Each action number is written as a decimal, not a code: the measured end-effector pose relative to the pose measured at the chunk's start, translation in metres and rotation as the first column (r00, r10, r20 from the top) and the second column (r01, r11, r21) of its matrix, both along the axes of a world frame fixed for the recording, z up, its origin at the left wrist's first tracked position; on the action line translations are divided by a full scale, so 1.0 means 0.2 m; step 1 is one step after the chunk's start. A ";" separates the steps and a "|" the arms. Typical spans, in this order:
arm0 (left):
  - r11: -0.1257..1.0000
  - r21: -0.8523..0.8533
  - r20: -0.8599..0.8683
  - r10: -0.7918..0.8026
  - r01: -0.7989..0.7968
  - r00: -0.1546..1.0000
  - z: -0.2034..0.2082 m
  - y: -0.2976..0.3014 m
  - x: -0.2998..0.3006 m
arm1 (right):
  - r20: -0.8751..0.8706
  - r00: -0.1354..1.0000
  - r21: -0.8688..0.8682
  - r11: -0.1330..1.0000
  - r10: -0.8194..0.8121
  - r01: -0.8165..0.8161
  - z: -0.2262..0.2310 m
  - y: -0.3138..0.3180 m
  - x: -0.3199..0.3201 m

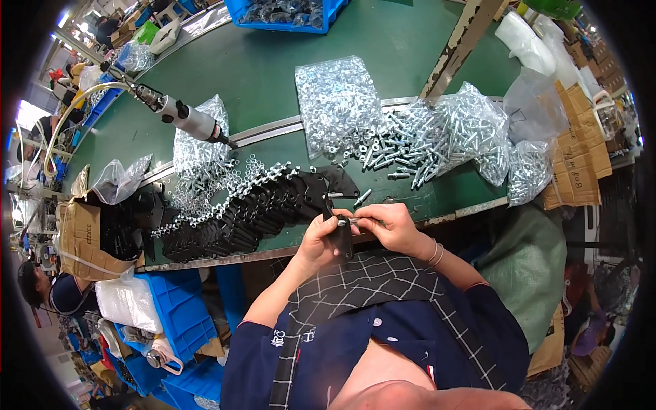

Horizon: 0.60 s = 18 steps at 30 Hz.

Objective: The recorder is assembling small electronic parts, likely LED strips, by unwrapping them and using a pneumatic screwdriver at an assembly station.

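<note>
Bracket (pixel 346 242), thin and black, sits upright above the checked apron (pixel 365 283), gripped by the left hand (pixel 320 239); the right hand (pixel 393 228) pinches a slim silvery fastener (pixel 352 221) against it. For good alignment, steady the bracket and keep the fastener square to its face. Matte black plates (pixel 239 222) overlap on the smooth green surface (pixel 263 68), near glossy rivets (pixel 403 154).

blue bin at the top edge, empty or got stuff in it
Not empty: dark pieces show inside the blue bin; fill level unclear.
</note>
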<state>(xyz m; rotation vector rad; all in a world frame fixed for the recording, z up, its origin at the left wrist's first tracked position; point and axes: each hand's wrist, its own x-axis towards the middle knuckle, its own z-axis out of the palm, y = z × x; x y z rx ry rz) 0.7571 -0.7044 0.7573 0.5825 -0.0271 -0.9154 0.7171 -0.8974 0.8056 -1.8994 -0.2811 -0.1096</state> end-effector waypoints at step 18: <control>0.867 0.407 0.264 0.190 -0.288 0.946 0.02 -0.04 0.17 | 0.271 0.962 -0.650 0.741 0.019 0.168 -0.31 -0.17 0.18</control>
